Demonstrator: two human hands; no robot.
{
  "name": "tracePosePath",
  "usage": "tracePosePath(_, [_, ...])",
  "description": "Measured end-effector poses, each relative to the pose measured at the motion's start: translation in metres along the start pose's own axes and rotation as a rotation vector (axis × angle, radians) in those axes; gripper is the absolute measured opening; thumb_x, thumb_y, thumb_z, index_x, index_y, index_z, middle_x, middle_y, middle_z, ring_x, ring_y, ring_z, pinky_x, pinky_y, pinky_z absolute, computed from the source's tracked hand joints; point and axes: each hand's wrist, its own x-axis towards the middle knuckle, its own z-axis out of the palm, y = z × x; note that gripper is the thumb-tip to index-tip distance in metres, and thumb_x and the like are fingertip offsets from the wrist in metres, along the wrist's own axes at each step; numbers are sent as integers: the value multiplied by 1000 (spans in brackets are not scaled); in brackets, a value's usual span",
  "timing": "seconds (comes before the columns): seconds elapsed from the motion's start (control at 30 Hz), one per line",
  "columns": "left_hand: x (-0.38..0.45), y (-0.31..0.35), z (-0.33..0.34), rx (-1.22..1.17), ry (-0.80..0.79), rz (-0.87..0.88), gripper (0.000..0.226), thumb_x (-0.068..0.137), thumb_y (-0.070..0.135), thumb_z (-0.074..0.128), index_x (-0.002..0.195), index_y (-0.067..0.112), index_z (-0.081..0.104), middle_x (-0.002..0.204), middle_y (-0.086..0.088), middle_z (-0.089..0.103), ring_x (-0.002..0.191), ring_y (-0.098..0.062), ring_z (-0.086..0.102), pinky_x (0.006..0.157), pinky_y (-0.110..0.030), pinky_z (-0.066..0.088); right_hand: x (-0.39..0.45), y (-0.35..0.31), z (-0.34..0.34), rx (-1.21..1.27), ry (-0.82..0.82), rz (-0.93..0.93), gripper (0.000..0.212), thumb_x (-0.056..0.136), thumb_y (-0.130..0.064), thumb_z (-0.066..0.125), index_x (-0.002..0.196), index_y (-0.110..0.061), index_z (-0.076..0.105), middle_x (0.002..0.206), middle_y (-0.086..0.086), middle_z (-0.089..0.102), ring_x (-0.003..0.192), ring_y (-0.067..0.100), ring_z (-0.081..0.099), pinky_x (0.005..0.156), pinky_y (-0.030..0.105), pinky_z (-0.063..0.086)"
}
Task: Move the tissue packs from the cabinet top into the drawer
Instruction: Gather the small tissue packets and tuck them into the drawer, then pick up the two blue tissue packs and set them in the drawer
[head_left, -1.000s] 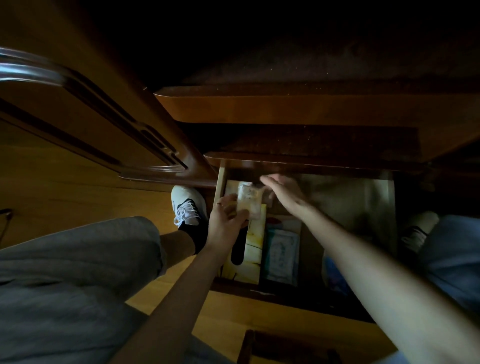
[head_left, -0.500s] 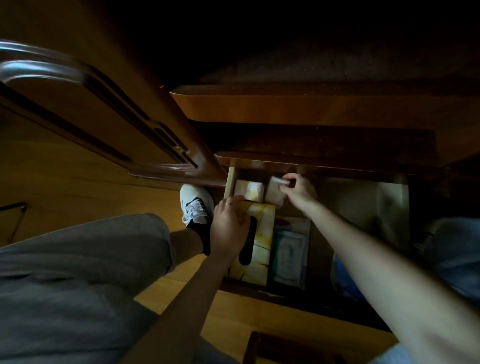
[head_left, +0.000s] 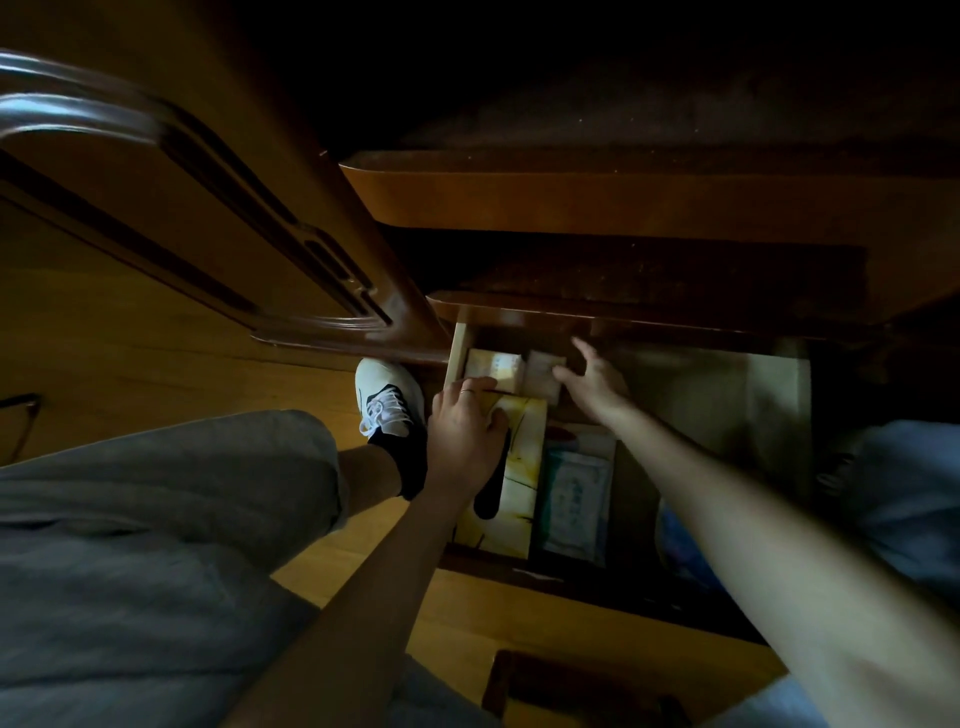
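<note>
Two tissue packs (head_left: 511, 371) lie side by side at the drawer (head_left: 779, 395) back. My right hand (head_left: 592, 382) hovers open, touching one; my left hand (head_left: 462, 436) rests empty on the yellow tissue box (head_left: 514, 499). Cabinet top too dark; remaining packs unknown.

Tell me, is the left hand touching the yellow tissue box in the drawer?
Touching. The head view shows the left hand resting on the top of the yellow tissue box, its fingers pressed on the end nearest the two small packs.
</note>
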Motion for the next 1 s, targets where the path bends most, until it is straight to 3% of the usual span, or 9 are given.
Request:
tracePosePath(0.1, [-1,0,2,-5,-3,10,39,87,13,61,126,16,62,127,-8,59,121,-31,47,102,-42,42,-18,3,-12,19,83,9,54,102,-37,56,151,-19,41,137,14,59,119,29,60,94,38,51])
tracePosePath(0.2, [-3,8,-1,-1,-27,33,39,88,18,60,127,20,61,126,-2,60,121,-25,50,99,-37,46,-42,-2,-35,1,3,24,39,104,-28,54,141,-13,53,135,13,58,120,30,60,101,41,51])
tracePosePath(0.3, [-5,36,-14,-16,-104,79,35,91,27,58,127,28,60,121,6,60,110,-17,62,89,-37,54,-77,-8,-66,-69,-66,2,34,105,-25,52,137,-16,54,128,8,61,109,25,65,91,38,54])
tracePosePath(0.4, [-10,84,-44,57,-110,275,30,94,34,56,124,34,58,116,12,60,94,-11,66,75,-35,57,-112,-19,-103,-113,-23,-75,32,103,-27,56,134,-17,57,119,2,63,94,14,66,75,26,51])
tracePosePath(0.57, [-31,185,-135,189,232,700,24,95,32,57,118,35,64,108,17,66,85,-2,65,66,-25,56,-183,-71,-168,-175,33,-236,38,100,-31,60,135,-18,60,110,-1,70,96,15,70,88,34,55])
tracePosePath(0.67, [-40,243,-194,66,484,971,20,95,26,57,112,28,68,105,13,70,90,-4,66,72,-22,55,-240,-107,-208,-127,-25,-372,36,99,-26,63,134,-16,61,105,-2,72,91,13,72,79,31,57])
tracePosePath(0.8, [-21,313,-257,-12,724,1059,18,91,25,56,106,28,66,99,13,68,93,-10,62,76,-26,51,-318,-164,-260,21,-162,-539,31,96,-33,67,126,-24,66,113,3,76,98,22,75,70,30,58])
tracePosePath(0.9, [13,356,-277,20,693,921,34,84,29,61,118,26,62,111,6,65,105,-20,58,80,-38,53,-346,-213,-294,12,58,-766,20,94,-35,66,112,-30,73,105,1,78,85,19,75,58,25,53])
tracePosePath(1.0, [47,382,-272,89,493,793,63,81,32,66,140,25,47,136,-4,50,123,-29,48,91,-45,49,-332,-253,-322,-80,616,-934,13,91,-30,67,102,-34,73,98,-13,75,86,5,68,68,26,50])
